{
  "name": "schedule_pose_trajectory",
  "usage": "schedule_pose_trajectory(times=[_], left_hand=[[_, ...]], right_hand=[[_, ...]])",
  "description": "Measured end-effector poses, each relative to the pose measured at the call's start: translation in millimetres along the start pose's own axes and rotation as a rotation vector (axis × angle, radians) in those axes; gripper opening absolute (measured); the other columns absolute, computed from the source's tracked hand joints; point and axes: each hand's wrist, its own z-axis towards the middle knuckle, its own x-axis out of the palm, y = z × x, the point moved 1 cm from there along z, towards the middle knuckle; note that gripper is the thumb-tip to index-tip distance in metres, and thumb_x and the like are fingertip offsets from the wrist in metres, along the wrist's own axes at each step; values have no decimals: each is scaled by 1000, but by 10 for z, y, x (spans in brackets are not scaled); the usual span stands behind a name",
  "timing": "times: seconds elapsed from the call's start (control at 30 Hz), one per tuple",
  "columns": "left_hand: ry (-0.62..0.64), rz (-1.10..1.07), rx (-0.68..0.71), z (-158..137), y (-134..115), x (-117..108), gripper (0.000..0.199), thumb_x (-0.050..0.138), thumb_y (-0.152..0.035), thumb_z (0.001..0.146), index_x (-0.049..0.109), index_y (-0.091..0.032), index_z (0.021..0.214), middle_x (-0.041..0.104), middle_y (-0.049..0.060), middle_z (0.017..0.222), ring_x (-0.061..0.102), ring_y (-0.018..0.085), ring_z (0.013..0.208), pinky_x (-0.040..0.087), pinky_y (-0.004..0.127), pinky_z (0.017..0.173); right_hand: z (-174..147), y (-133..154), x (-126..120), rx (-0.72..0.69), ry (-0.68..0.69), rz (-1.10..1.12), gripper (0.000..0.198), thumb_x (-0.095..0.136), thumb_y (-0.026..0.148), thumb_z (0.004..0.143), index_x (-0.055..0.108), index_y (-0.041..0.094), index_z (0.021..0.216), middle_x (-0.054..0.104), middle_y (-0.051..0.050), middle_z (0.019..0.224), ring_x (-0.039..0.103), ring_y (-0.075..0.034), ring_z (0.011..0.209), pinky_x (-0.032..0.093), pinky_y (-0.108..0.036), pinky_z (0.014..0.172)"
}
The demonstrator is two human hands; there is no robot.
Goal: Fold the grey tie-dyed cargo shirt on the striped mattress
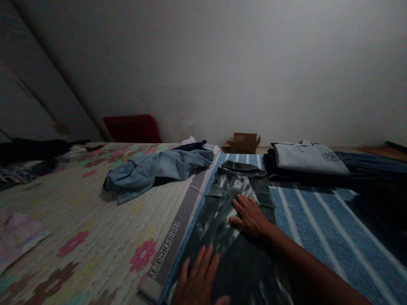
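Note:
A dark grey jacket [222,231] with pale bleached patches lies flat, its collar end pointing away from me. One sleeve [251,188] is laid across its front. My right hand [251,214] rests palm down on that sleeve, fingers stretched out. Nearer to me, my left hand [199,275] presses flat on the lower left part of the jacket, its fingers spread. Neither hand grips anything. The jacket's bottom end runs out of view at the lower edge.
Under the jacket is a blue striped cloth [313,226]. Left of it, a crumpled light blue denim garment [159,167] lies on a flowered bedspread [104,237]. Folded clothes with a grey shirt [305,159] on top sit at right. Behind are a cardboard box [244,143] and a red object [133,128].

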Motion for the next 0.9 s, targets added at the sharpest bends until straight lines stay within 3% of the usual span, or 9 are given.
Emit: schedule_pose_trajectory(times=[0.13,0.27,0.37,0.5,0.63,0.9], left_hand=[[-68,47,48,111,7,-60,63,50,-57,85,42,-28,140,33,9,149,33,34,136,31,57,108],[-169,57,115,420,-122,-138,68,54,-51,84,37,-25,144,24,9,153,24,33,140,26,55,111],[-83,45,92,625,-226,-165,78,54,-55,82,28,-21,147,14,10,155,14,33,142,21,59,112],[30,38,43,683,-286,-187,83,52,-55,83,18,-19,149,5,11,155,5,32,143,16,58,113],[62,36,17,631,-315,-243,82,50,-55,84,16,-20,150,0,10,155,0,29,143,11,56,114],[54,-3,26,617,-337,-257,81,48,-57,85,16,-21,150,2,9,156,1,29,143,11,55,115]], right_hand=[[125,-71,-28,17,-35,-13,80,21,65,91,36,7,143,28,-21,151,20,-32,141,15,-48,114],[354,-156,-23,64,-123,-69,76,24,62,92,38,6,142,33,-21,148,23,-33,140,18,-46,113],[478,-262,-4,89,-170,-128,74,29,61,92,42,5,138,38,-23,143,29,-33,136,22,-46,110],[521,-374,6,85,-207,-156,70,33,62,90,46,8,133,47,-22,134,38,-32,127,26,-44,105],[549,-449,0,99,-162,-151,67,33,61,90,47,9,130,50,-22,128,44,-32,120,31,-43,100],[624,-486,-25,158,-150,-127,62,35,58,91,48,10,128,47,-20,133,40,-31,125,31,-42,99]])
